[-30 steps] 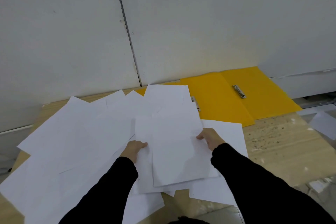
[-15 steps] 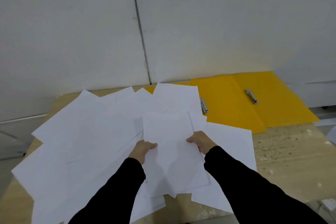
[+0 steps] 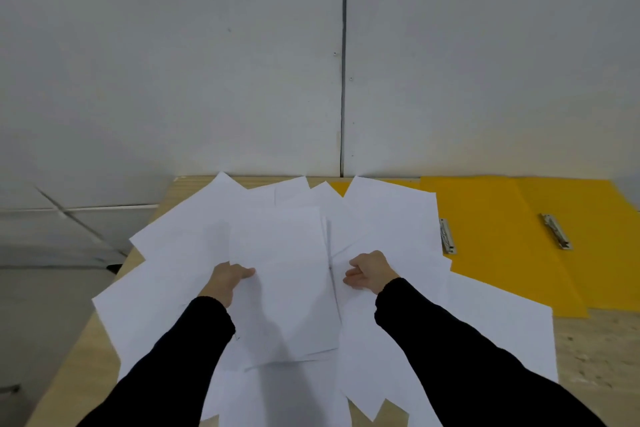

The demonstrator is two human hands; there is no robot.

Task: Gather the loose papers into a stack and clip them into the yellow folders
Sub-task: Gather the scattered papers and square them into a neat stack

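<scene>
A small stack of white papers (image 3: 287,281) is lifted over the loose sheets (image 3: 180,253) that cover the table's left and middle. My left hand (image 3: 227,279) grips the stack's left edge, thumb on top. Just right of the stack's right edge, my right hand (image 3: 369,274) has its fingers curled onto a loose sheet (image 3: 408,253) and seems to pinch it. Two open yellow folders (image 3: 491,253) (image 3: 599,229) lie at the right against the wall, each with a metal clip (image 3: 446,236) (image 3: 556,230). Papers overlap the nearer folder's left part.
The wooden table (image 3: 595,357) shows bare at the right front, and its left edge (image 3: 86,340) drops to the grey floor. A white panelled wall (image 3: 242,80) stands right behind the table.
The view has swung left, so the folders sit further right. My right hand has come off the stack's right edge onto the sheet beside it. My left hand keeps its hold.
</scene>
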